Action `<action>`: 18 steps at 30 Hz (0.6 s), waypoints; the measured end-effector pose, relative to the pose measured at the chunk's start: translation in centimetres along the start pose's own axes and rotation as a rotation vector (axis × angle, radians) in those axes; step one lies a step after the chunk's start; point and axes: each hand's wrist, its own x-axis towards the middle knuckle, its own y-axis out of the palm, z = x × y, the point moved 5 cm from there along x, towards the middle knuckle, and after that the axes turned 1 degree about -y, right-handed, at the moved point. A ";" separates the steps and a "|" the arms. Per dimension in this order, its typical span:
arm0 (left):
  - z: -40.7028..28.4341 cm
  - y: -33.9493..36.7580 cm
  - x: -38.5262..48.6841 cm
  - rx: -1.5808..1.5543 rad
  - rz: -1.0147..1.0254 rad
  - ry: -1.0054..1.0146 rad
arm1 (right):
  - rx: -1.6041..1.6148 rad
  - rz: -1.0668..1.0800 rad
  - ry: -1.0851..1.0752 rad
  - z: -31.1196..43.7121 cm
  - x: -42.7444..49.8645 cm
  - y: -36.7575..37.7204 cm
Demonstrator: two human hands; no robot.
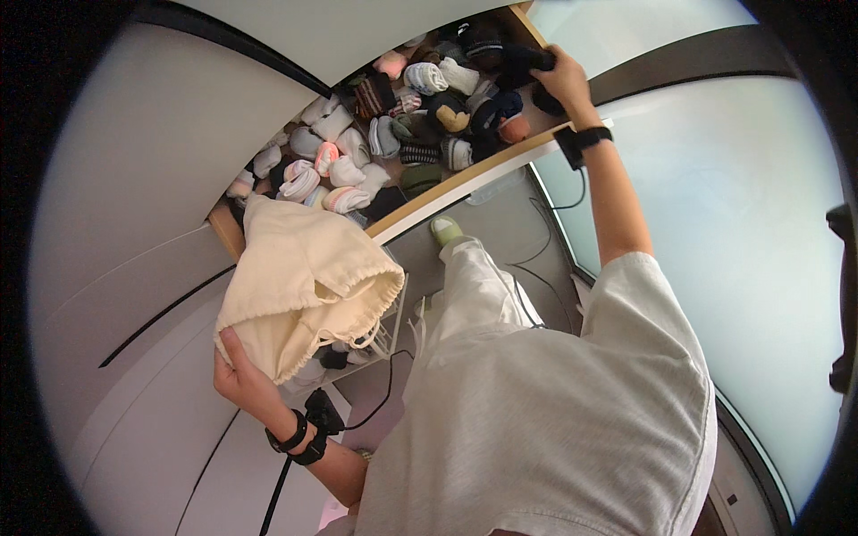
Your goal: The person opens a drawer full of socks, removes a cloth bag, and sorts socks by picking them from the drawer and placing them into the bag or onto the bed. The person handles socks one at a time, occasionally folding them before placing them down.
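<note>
My left hand [244,378] grips the rim of a cream drawstring cloth bag [301,254], whose mouth gapes towards me; its far end lies over the near left corner of an open drawer [462,174]. The drawer holds many folded and rolled socks, among them striped white socks [346,199], a white patterned pair [425,78] and an orange-red one [514,128]. At the drawer's right end my right hand [565,77] has its fingers on a black sock bundle [526,65]. The bag's inside is mostly hidden.
Below the bag stands a white wire basket [382,345] with dark and white cloth items. Frosted glass panels [724,201] are at the right, pale cabinet fronts [154,114] at the left. Cables [553,231] run from my wrists; a green slipper [445,229] is on the floor.
</note>
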 end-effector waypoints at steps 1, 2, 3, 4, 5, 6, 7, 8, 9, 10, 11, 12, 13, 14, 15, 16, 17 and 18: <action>0.0 -0.1 0.0 -0.005 -0.013 -0.007 | -0.068 0.032 0.077 -0.7 -0.6 -1.1; -0.1 0.0 0.0 -0.011 -0.008 -0.005 | 0.040 -0.029 0.079 -0.8 -1.2 -2.5; -0.1 0.0 0.0 -0.016 -0.012 -0.008 | 0.123 -0.080 0.148 -1.1 -1.7 -3.9; -0.1 0.0 0.0 -0.020 -0.016 -0.010 | 0.316 -0.146 0.226 -1.2 -2.2 -5.0; -0.2 0.0 0.0 -0.011 -0.008 -0.005 | 0.752 0.005 0.417 -1.4 -3.1 -4.9; -0.3 0.0 0.0 -0.001 -0.001 0.002 | 1.173 0.153 0.423 -0.2 -3.8 -5.0; -0.5 0.0 0.1 0.014 -0.001 0.023 | 1.588 0.328 0.380 1.5 -4.6 -5.4; -0.4 0.0 0.1 0.014 0.005 -0.003 | 1.695 0.341 0.400 2.3 -5.3 -5.9; -0.3 0.0 0.1 0.016 -0.001 -0.016 | 1.832 0.384 0.364 3.4 -6.0 -6.4; -0.2 0.0 0.1 0.019 -0.008 -0.029 | 1.972 0.416 0.350 4.4 -6.6 -6.7; -0.2 0.0 0.2 0.007 -0.002 -0.020 | 2.002 0.452 0.283 5.3 -7.3 -6.9; -0.1 0.0 0.2 -0.001 0.006 -0.013 | 1.998 0.410 0.277 5.8 -7.8 -6.8; 0.0 0.0 0.2 -0.003 0.010 -0.020 | 2.009 0.395 0.256 6.5 -8.2 -6.6; 0.0 0.0 0.2 -0.004 0.013 -0.001 | 2.029 0.408 0.207 7.2 -8.6 -6.4; 0.2 0.0 0.2 0.001 0.012 0.003 | 2.109 0.404 0.244 7.7 -9.0 -6.1; 0.2 -0.1 0.2 0.004 0.007 0.013 | 2.127 0.404 0.242 8.3 -9.2 -5.9; 0.3 -0.1 0.2 -0.004 0.012 0.010 | 2.138 0.392 0.252 8.8 -9.4 -5.8; 0.4 -0.1 0.2 -0.014 0.014 0.013 | 2.146 0.396 0.249 9.3 -9.5 -5.7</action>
